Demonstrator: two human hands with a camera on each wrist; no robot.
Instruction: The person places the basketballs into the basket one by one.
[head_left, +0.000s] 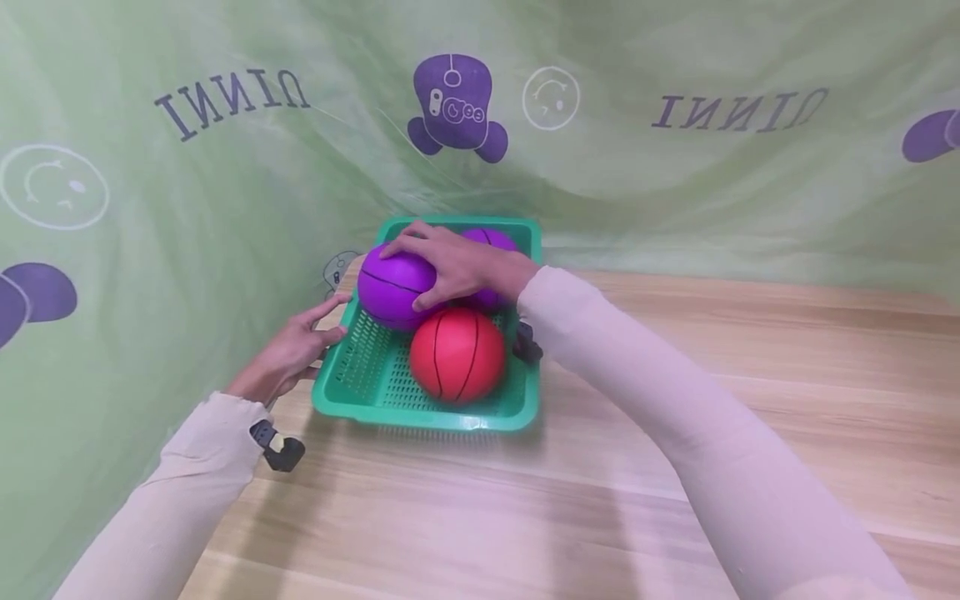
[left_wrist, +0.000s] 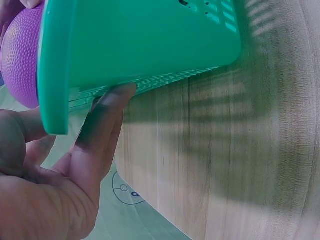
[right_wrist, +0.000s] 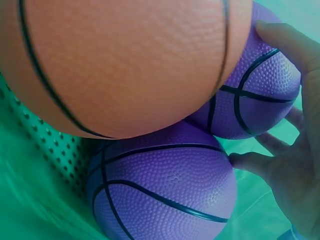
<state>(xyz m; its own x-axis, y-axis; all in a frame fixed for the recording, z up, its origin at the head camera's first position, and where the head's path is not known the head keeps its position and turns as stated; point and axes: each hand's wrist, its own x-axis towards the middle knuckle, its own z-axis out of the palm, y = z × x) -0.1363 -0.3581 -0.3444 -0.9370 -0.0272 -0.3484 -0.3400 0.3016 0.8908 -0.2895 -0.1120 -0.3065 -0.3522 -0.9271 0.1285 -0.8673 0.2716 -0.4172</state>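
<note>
A green plastic basket (head_left: 420,415) with perforated walls stands on the wooden table and holds a red ball (head_left: 457,354) and two purple balls, all with black basketball lines. Over the left purple ball (head_left: 390,287) my right hand (head_left: 459,262) is spread, thumb on the near side and fingers curled round the far side. The other purple ball (head_left: 491,240) sits behind that hand, partly hidden by it. My left hand (head_left: 294,354) is at the basket's left side; the left wrist view shows its fairly straight fingers (left_wrist: 102,125) against the outer wall, below the rim (left_wrist: 54,75).
The wooden tabletop (head_left: 712,400) extends to the right and in front of the basket. A green printed cloth (head_left: 622,183) hangs behind and along the left side, close to the basket's back. A black wrist device (head_left: 281,450) sits by the left sleeve.
</note>
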